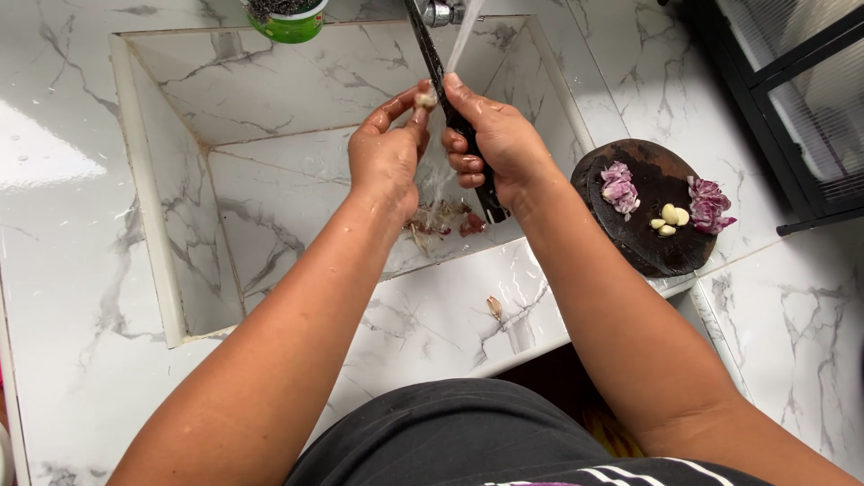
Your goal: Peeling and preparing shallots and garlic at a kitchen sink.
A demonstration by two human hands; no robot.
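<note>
Water from the tap [438, 12] runs down over both hands, which are held above the marble sink [270, 117] so that peelings [441, 219] drop into the basin. The left hand [387, 157] pinches a small garlic clove [425, 99] at its fingertips, right under the stream. The right hand [495, 139] is clenched round a dark knife [432, 58], blade pointing up beside the clove. Peeled cloves [670, 218] and chopped purple onion [619, 187] wait on the round dark board [652, 247] on the worktop [783, 315], well apart from the wet.

Bare forearms, dark striped garment [468, 441]
</note>
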